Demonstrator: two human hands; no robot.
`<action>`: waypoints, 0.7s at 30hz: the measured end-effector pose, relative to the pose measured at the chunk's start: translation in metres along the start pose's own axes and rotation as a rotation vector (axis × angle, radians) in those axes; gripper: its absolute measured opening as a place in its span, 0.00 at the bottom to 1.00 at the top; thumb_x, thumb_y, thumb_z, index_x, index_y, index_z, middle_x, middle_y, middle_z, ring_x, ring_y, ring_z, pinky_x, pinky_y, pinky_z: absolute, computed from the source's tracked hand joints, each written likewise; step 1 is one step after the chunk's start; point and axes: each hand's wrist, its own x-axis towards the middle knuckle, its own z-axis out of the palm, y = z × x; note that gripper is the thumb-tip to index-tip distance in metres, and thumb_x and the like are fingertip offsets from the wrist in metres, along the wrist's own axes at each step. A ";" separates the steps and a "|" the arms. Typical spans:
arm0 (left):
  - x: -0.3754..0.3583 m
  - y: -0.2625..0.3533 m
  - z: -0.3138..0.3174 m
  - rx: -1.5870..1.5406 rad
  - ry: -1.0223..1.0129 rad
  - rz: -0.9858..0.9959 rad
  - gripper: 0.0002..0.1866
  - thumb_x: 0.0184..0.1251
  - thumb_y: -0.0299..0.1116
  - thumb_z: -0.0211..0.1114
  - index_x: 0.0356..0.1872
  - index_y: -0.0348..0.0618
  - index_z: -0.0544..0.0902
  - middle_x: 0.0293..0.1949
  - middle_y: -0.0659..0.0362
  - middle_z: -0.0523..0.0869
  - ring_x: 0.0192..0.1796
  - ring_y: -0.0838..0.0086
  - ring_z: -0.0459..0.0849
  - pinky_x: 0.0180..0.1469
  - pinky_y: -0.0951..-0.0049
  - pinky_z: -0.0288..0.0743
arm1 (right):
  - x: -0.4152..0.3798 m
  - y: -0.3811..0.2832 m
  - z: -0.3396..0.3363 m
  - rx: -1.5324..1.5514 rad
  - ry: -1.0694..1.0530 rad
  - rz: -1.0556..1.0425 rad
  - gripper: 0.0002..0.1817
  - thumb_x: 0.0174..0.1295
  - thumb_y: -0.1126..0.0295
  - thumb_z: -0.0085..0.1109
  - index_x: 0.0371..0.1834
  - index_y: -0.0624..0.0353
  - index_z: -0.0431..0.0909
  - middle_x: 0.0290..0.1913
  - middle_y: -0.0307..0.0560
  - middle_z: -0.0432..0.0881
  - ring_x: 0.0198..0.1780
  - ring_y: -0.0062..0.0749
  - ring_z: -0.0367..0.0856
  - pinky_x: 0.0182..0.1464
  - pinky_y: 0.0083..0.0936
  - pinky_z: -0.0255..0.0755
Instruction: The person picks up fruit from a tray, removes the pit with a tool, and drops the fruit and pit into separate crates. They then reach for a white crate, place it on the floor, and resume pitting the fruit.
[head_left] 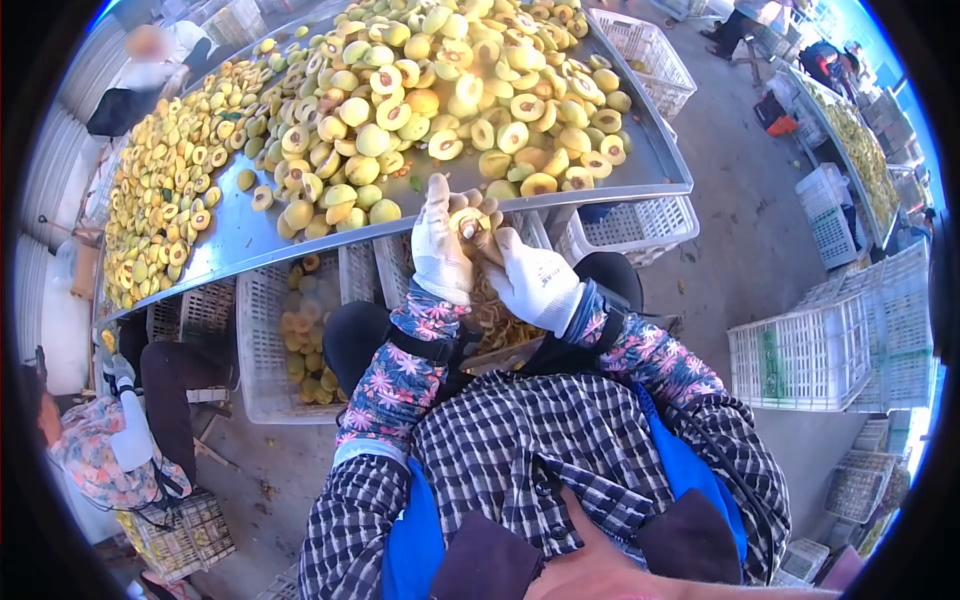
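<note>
My left hand (440, 245), in a white glove with stained fingertips, is closed round a yellow peach half (466, 217) just past the near edge of the metal table. My right hand (535, 280), gloved the same way, closes in against the fruit from the right. A small pale tip shows at the fruit's middle; what my right fingers grip is hidden. Right behind my hands, a big heap of halved yellow peaches (430, 100) covers the metal table (225, 250), many showing brown pits or hollows. Beneath my hands a crate of curled yellowish strips (495, 325) is partly visible.
A white crate (262, 370) with peach halves stands under the table by my left leg. Another crate (640, 225) sits under the right corner. Stacked crates (800, 350) stand on the right floor. A co-worker in a floral sleeve (105, 450) sits at left; other people are farther back.
</note>
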 end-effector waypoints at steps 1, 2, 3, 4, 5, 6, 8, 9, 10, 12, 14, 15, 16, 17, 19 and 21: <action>0.001 -0.001 -0.002 -0.004 0.015 0.009 0.20 0.66 0.50 0.64 0.27 0.45 0.73 0.32 0.55 0.81 0.36 0.60 0.85 0.42 0.56 0.83 | 0.004 0.001 -0.006 -0.009 -0.104 0.007 0.26 0.57 0.68 0.64 0.54 0.70 0.66 0.30 0.58 0.80 0.24 0.52 0.80 0.26 0.38 0.75; 0.003 0.000 -0.003 0.002 0.016 0.007 0.20 0.66 0.50 0.64 0.27 0.45 0.73 0.32 0.55 0.81 0.36 0.60 0.85 0.42 0.56 0.83 | 0.007 0.001 -0.010 -0.018 -0.207 0.015 0.25 0.57 0.69 0.64 0.54 0.70 0.66 0.31 0.59 0.80 0.25 0.53 0.81 0.27 0.39 0.75; 0.004 0.001 -0.005 0.066 0.014 0.003 0.20 0.67 0.50 0.64 0.27 0.44 0.73 0.31 0.54 0.81 0.36 0.61 0.85 0.42 0.57 0.83 | 0.005 0.005 -0.005 -0.016 -0.205 0.021 0.25 0.57 0.69 0.64 0.54 0.70 0.66 0.31 0.59 0.80 0.25 0.53 0.81 0.27 0.39 0.75; 0.004 0.001 -0.006 0.130 0.013 -0.002 0.20 0.67 0.50 0.64 0.28 0.43 0.73 0.31 0.54 0.81 0.36 0.61 0.85 0.42 0.58 0.83 | 0.000 0.012 0.004 0.060 -0.195 0.044 0.24 0.59 0.69 0.62 0.54 0.70 0.65 0.32 0.61 0.80 0.28 0.55 0.81 0.30 0.39 0.75; 0.004 0.000 -0.006 0.133 0.010 -0.006 0.20 0.67 0.50 0.64 0.28 0.43 0.73 0.31 0.54 0.81 0.36 0.61 0.85 0.42 0.58 0.83 | -0.001 0.014 0.007 0.133 -0.182 0.065 0.23 0.60 0.68 0.60 0.54 0.70 0.65 0.32 0.62 0.80 0.31 0.56 0.81 0.32 0.39 0.75; 0.002 -0.001 -0.006 0.177 -0.025 0.061 0.21 0.68 0.49 0.63 0.28 0.42 0.73 0.31 0.54 0.81 0.36 0.62 0.85 0.41 0.60 0.83 | -0.001 0.013 0.012 0.299 -0.238 0.146 0.22 0.64 0.63 0.56 0.53 0.68 0.63 0.33 0.64 0.81 0.36 0.57 0.81 0.36 0.43 0.74; 0.000 0.000 -0.006 0.223 -0.055 0.125 0.21 0.68 0.49 0.63 0.28 0.41 0.73 0.31 0.54 0.80 0.37 0.62 0.85 0.41 0.62 0.84 | 0.001 0.010 0.012 0.367 -0.260 0.202 0.22 0.65 0.63 0.55 0.53 0.68 0.63 0.33 0.65 0.81 0.36 0.59 0.81 0.37 0.43 0.74; -0.001 0.002 -0.005 0.263 -0.074 0.130 0.21 0.69 0.48 0.62 0.28 0.40 0.73 0.31 0.53 0.81 0.36 0.62 0.85 0.41 0.63 0.84 | 0.002 0.009 0.011 0.437 -0.280 0.259 0.22 0.65 0.63 0.55 0.53 0.68 0.63 0.33 0.65 0.81 0.36 0.61 0.81 0.37 0.44 0.74; -0.002 0.004 -0.004 0.304 -0.094 0.133 0.20 0.69 0.48 0.62 0.28 0.40 0.73 0.31 0.53 0.81 0.35 0.62 0.85 0.40 0.64 0.84 | 0.003 0.013 0.010 0.434 -0.326 0.272 0.24 0.66 0.61 0.54 0.55 0.68 0.62 0.34 0.66 0.81 0.38 0.62 0.81 0.39 0.44 0.74; 0.001 0.009 -0.005 0.441 -0.169 0.081 0.20 0.69 0.47 0.62 0.27 0.40 0.74 0.30 0.54 0.82 0.34 0.63 0.86 0.38 0.63 0.84 | 0.003 0.020 0.012 0.412 -0.261 0.162 0.24 0.67 0.60 0.53 0.58 0.66 0.62 0.30 0.62 0.80 0.31 0.54 0.81 0.34 0.39 0.74; 0.007 0.007 -0.013 0.437 -0.207 0.049 0.20 0.69 0.48 0.62 0.26 0.41 0.74 0.30 0.55 0.82 0.34 0.62 0.86 0.38 0.62 0.83 | 0.000 0.027 0.014 0.433 -0.207 0.099 0.24 0.68 0.59 0.52 0.60 0.63 0.63 0.26 0.57 0.79 0.25 0.48 0.80 0.27 0.34 0.73; 0.007 0.007 -0.013 0.428 -0.247 0.020 0.21 0.69 0.49 0.62 0.26 0.42 0.74 0.29 0.55 0.82 0.34 0.62 0.86 0.37 0.61 0.83 | 0.005 0.021 0.000 0.897 -0.430 0.439 0.22 0.69 0.57 0.52 0.58 0.60 0.65 0.22 0.49 0.75 0.19 0.38 0.74 0.22 0.28 0.67; 0.005 0.007 -0.013 0.317 -0.265 -0.039 0.21 0.68 0.51 0.62 0.25 0.43 0.73 0.29 0.56 0.82 0.34 0.61 0.86 0.38 0.59 0.83 | 0.008 0.016 -0.011 1.357 -0.650 0.786 0.20 0.70 0.55 0.51 0.56 0.57 0.67 0.19 0.41 0.71 0.14 0.28 0.68 0.16 0.22 0.60; 0.002 0.006 -0.012 0.319 -0.263 -0.044 0.21 0.68 0.51 0.62 0.25 0.43 0.73 0.29 0.56 0.82 0.34 0.61 0.86 0.38 0.59 0.83 | 0.008 0.009 -0.016 1.360 -0.647 0.791 0.20 0.70 0.55 0.51 0.56 0.57 0.67 0.19 0.41 0.71 0.14 0.28 0.68 0.16 0.22 0.60; 0.000 0.003 -0.010 0.229 -0.234 -0.016 0.22 0.67 0.53 0.62 0.25 0.44 0.73 0.28 0.56 0.81 0.34 0.60 0.86 0.39 0.57 0.84 | 0.010 -0.001 -0.022 1.566 -0.582 0.997 0.15 0.72 0.54 0.49 0.44 0.54 0.71 0.19 0.32 0.63 0.13 0.15 0.56 0.13 0.14 0.47; -0.001 -0.001 -0.011 0.213 -0.209 -0.017 0.22 0.67 0.52 0.62 0.25 0.44 0.73 0.28 0.56 0.81 0.34 0.61 0.86 0.38 0.58 0.84 | 0.002 0.009 -0.014 1.667 -0.614 1.019 0.16 0.72 0.52 0.47 0.44 0.53 0.72 0.18 0.32 0.63 0.12 0.16 0.56 0.13 0.14 0.48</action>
